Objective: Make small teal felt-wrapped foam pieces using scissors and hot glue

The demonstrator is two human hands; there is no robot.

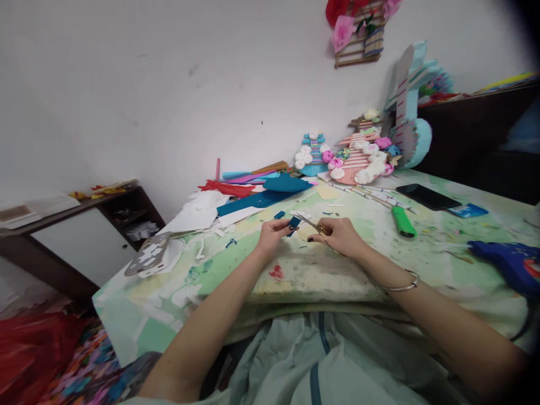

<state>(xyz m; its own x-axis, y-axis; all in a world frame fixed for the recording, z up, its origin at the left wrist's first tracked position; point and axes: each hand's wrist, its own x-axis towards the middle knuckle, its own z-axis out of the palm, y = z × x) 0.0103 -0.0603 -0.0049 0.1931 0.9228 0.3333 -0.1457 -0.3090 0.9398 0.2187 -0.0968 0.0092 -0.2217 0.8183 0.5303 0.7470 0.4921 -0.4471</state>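
Note:
Between thumb and fingers, my left hand point(273, 233) pinches a small dark blue paper strip point(292, 227) above the table. My right hand point(340, 236) grips a pair of scissors point(315, 226) by its handles, the blades pointing left at the top of the strip. Whether the blades touch the paper is too small to tell. Another small blue piece point(279, 215) lies just beyond my left hand. Farther back rests a long sheet of the same blue paper point(270, 198).
A green cutter point(404, 221), a dark phone point(428, 196) and a blue glue gun point(506, 261) lie on the right. White sheets point(198, 209) and red paper point(228, 188) are at the back left. Flower-decorated crafts point(358, 160) stand against the wall.

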